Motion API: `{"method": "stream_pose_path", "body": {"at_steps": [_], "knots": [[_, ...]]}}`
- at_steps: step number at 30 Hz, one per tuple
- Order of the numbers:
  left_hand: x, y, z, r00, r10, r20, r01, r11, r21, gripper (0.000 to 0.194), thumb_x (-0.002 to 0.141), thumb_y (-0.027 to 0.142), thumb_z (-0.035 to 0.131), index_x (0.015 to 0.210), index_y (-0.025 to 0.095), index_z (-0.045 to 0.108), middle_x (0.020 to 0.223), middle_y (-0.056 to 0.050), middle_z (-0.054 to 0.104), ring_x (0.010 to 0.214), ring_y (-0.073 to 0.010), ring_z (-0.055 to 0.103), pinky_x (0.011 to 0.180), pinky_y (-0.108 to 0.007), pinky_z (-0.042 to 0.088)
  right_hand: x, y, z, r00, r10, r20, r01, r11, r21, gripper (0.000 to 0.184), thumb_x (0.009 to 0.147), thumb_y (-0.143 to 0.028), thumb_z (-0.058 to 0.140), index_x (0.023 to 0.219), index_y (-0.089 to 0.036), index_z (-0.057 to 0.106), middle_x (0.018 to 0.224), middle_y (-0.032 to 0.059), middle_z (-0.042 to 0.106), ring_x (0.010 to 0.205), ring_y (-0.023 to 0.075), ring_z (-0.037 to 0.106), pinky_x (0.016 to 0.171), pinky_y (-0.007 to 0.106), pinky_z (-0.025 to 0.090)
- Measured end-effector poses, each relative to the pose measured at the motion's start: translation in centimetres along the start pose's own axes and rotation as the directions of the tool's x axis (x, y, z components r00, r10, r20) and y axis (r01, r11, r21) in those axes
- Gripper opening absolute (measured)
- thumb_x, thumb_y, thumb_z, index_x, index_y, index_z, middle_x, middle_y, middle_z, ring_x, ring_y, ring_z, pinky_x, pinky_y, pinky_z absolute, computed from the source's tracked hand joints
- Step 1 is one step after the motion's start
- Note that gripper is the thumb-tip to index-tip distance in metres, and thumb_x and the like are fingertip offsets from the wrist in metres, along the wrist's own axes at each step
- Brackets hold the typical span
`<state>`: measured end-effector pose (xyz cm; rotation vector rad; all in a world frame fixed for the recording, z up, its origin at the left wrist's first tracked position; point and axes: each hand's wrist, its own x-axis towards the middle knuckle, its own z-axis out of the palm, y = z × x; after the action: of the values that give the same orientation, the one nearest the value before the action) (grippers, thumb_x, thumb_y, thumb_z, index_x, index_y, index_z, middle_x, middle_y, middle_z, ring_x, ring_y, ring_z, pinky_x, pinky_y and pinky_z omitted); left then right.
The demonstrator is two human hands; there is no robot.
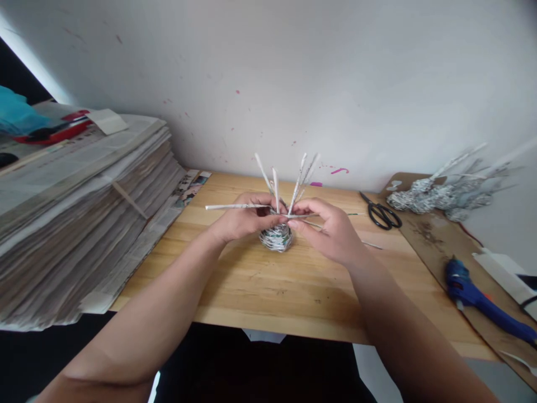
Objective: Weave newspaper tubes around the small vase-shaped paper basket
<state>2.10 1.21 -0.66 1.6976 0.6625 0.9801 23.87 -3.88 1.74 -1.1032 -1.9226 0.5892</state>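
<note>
Woven piece (277, 239), small and rounded, greyish white with flecks of green, sits near the middle of the bench (260, 285), between the 2 hands. Rods (276, 190), pale and slim, rise from its top, at least 4 of them, splayed at different angles. Left hand (245, 217) at its upper left side: fingers curled round behind, thumb in front, closed on the upper edge. Rolled strip (220, 207), pale, runs out leftward past that hand, roughly level. Right hand (329, 228) at the upper right: thumb and index finger drawn together at a thin strip (304, 216) beside the rim, remaining fingers partly hidden; their exact hold cannot be told. Another thin length (372, 245) lies on the wood to the right of the right wrist. Scissors (382, 215), black-handled, rest farther right, near the edge of a brown cardboard sheet (432, 246). At the back of that sheet, a cluster of similar woven work (423, 196), long rods pointing up and right. Glue gun (474, 291), blue, lies on the nearer part, a white object (503, 274) just beyond it. To the left, a tall stack of papers (121, 190); on top, a white card (107, 121), a red and black tool (62, 131) and blue material (19, 112). Pale wall (293, 84) behind, marked with reddish spots.
</note>
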Motion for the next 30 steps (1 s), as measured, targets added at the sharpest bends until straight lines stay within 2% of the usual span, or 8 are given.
{"method": "stream_pose_path", "body": {"at_steps": [4, 7, 11, 18, 21, 26, 30], "knots": [[0.0, 0.4, -0.3, 1.000, -0.015, 0.012, 0.015, 1.000, 0.008, 0.026, 0.073, 0.028, 0.089, 0.086, 0.013, 0.071, 0.082, -0.003, 0.071, 0.069, -0.0109, 0.061, 0.065, -0.024, 0.050, 0.1, 0.4, 0.9, 0.998, 0.027, -0.049, -0.025, 0.999, 0.030, 0.012, 0.092, -0.034, 0.072, 0.092, -0.023, 0.076, 0.096, 0.0042, 0.080, 0.090, 0.0204, 0.073, 0.084, 0.037, 0.056], [-0.1, 0.8, -0.9, 0.995, -0.042, 0.091, 0.047, 0.997, -0.055, 0.030, 0.076, 0.029, 0.088, 0.093, 0.014, 0.068, 0.082, -0.003, 0.070, 0.068, -0.0115, 0.063, 0.064, -0.024, 0.055, 0.2, 0.7, 1.2, 0.997, 0.033, -0.069, -0.028, 0.997, 0.078, 0.011, 0.090, -0.032, 0.071, 0.086, -0.023, 0.075, 0.091, 0.0034, 0.080, 0.085, 0.0191, 0.072, 0.082, 0.036, 0.057], [-0.2, 1.2, -1.7, 0.978, -0.113, 0.173, 0.137, 0.982, -0.130, 0.031, 0.083, 0.031, 0.084, 0.103, 0.013, 0.067, 0.083, -0.004, 0.073, 0.072, -0.0136, 0.071, 0.068, -0.026, 0.061, 0.4, 0.9, 1.3, 0.998, 0.055, -0.030, -0.052, 0.993, 0.105, 0.010, 0.088, -0.031, 0.072, 0.083, -0.023, 0.074, 0.086, 0.0020, 0.079, 0.080, 0.0173, 0.070, 0.080, 0.035, 0.056], [0.1, 0.6, -1.8, 0.989, -0.074, 0.129, 0.093, 0.985, -0.148, 0.018, 0.082, 0.022, 0.084, 0.089, 0.012, 0.071, 0.074, -0.002, 0.071, 0.065, -0.0093, 0.066, 0.065, -0.020, 0.057, 0.3, 0.6, 1.3, 0.994, 0.109, 0.000, -0.108, 0.990, 0.089, 0.010, 0.089, -0.033, 0.072, 0.091, -0.023, 0.073, 0.083, 0.0019, 0.079, 0.076, 0.0176, 0.071, 0.073, 0.033, 0.054], [0.2, 0.5, -1.8, 0.992, -0.065, 0.111, 0.080, 0.989, -0.128, 0.014, 0.080, 0.019, 0.083, 0.087, 0.012, 0.072, 0.074, -0.002, 0.072, 0.065, -0.0091, 0.065, 0.065, -0.020, 0.056, 0.3, 0.8, 1.0, 0.999, 0.052, -0.016, -0.052, 0.998, 0.022, 0.009, 0.091, -0.031, 0.072, 0.094, -0.023, 0.075, 0.088, 0.0030, 0.081, 0.080, 0.0190, 0.073, 0.074, 0.033, 0.053], [0.2, 0.4, -2.0, 0.990, -0.054, 0.131, 0.071, 0.989, -0.127, 0.015, 0.079, 0.018, 0.083, 0.089, 0.012, 0.073, 0.077, -0.002, 0.073, 0.065, -0.0098, 0.064, 0.064, -0.022, 0.055, 0.8, 1.0, 0.1, 0.987, -0.160, 0.033, 0.163, 0.972, -0.172, 0.009, 0.097, -0.028, 0.068, 0.094, -0.023, 0.076, 0.087, 0.0026, 0.081, 0.078, 0.0185, 0.072, 0.078, 0.034, 0.049], [0.1, 0.3, -1.9, 0.990, -0.085, 0.114, 0.095, 0.992, -0.088, 0.015, 0.078, 0.017, 0.083, 0.091, 0.013, 0.075, 0.084, -0.004, 0.076, 0.072, -0.0110, 0.067, 0.068, -0.022, 0.055, 0.9, 1.0, -0.2, 0.978, -0.194, 0.077, 0.205, 0.961, -0.183, 0.011, 0.098, -0.025, 0.066, 0.089, -0.022, 0.072, 0.083, 0.0012, 0.077, 0.075, 0.0165, 0.068, 0.075, 0.032, 0.047]]}}
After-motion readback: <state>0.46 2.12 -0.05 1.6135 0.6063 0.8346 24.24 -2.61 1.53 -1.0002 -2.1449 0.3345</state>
